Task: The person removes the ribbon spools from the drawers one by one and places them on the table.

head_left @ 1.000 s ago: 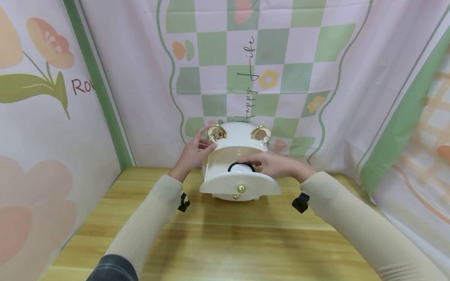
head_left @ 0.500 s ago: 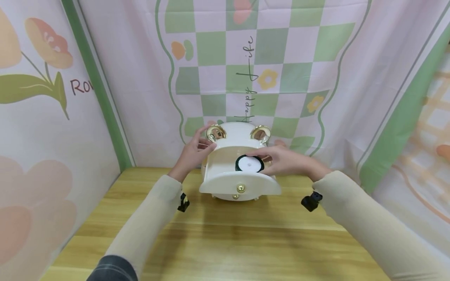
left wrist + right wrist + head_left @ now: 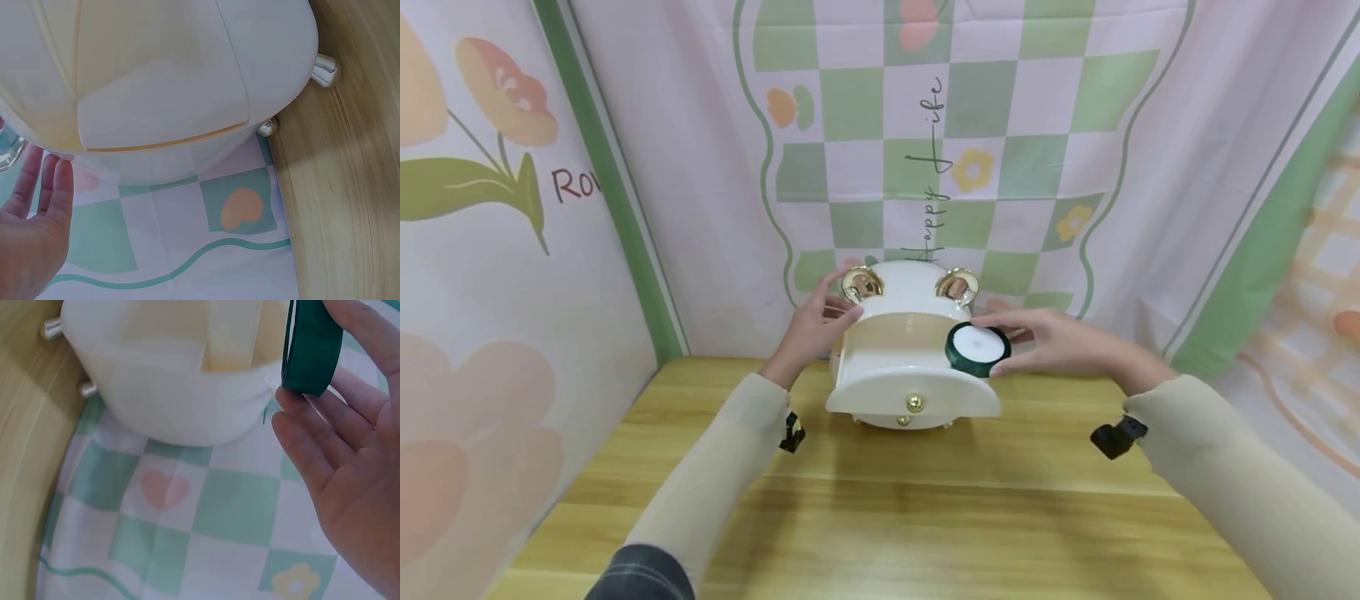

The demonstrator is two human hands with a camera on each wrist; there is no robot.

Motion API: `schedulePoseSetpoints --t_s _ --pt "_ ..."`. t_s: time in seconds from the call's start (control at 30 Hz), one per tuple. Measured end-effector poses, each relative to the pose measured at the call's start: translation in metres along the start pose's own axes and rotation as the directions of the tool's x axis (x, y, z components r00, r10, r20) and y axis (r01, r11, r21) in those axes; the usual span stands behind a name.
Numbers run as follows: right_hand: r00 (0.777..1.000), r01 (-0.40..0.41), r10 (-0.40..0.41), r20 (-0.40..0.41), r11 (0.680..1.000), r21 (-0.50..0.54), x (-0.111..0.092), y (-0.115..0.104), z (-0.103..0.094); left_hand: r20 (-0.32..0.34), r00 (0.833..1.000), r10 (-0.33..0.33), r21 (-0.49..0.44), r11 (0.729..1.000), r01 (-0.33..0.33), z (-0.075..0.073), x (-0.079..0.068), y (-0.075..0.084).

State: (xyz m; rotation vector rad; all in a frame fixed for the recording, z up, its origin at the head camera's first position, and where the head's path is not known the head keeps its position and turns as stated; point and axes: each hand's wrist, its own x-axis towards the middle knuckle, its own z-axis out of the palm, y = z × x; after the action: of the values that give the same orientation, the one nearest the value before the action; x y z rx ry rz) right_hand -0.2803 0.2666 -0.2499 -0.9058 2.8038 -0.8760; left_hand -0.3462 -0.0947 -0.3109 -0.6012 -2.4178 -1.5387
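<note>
A roll of dark green ribbon (image 3: 977,343) on a white spool is pinched at its edge between the thumb and fingers of my right hand (image 3: 1067,343). It is held above the right side of a pulled-out drawer (image 3: 880,390). In the right wrist view the green ribbon (image 3: 314,350) shows edge-on, with fingertips under it. The drawer belongs to a glossy white storage box (image 3: 910,287) with round gold ears. My left hand (image 3: 811,332) rests at the box's upper left, beside the gold ear (image 3: 861,285); in the left wrist view its fingertips meet the box's edge.
The box stands on small metallic feet (image 3: 326,70) on a wooden table (image 3: 895,517), close to the back curtain (image 3: 850,92). A gold knob (image 3: 914,403) juts from the drawer front, with a second one lower down. Printed curtains also hang at both sides.
My right hand has lifted the ribbon roll up out of the drawer and carried it to the right. My left hand and the box have stayed in place.
</note>
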Motion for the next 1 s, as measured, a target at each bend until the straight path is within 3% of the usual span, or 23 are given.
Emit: schedulePoseSetpoints --t_s 0.23,0.57,1.0 --pt "0.998 0.059 -0.059 -0.025 0.998 0.004 -0.013 0.019 -0.007 -0.002 1.000 0.002 0.002 1.000 -0.002 0.000 -0.001 0.001" --pt "0.995 -0.006 0.007 -0.100 1.000 0.010 -0.032 0.058 -0.003 -0.004 1.000 -0.006 0.007 1.000 0.006 0.000 -0.001 0.003" --pt "0.985 -0.147 0.145 -0.096 0.989 -0.021 -0.039 0.128 0.049 -0.005 1.000 -0.012 0.007 1.000 0.012 0.000 0.000 0.001"
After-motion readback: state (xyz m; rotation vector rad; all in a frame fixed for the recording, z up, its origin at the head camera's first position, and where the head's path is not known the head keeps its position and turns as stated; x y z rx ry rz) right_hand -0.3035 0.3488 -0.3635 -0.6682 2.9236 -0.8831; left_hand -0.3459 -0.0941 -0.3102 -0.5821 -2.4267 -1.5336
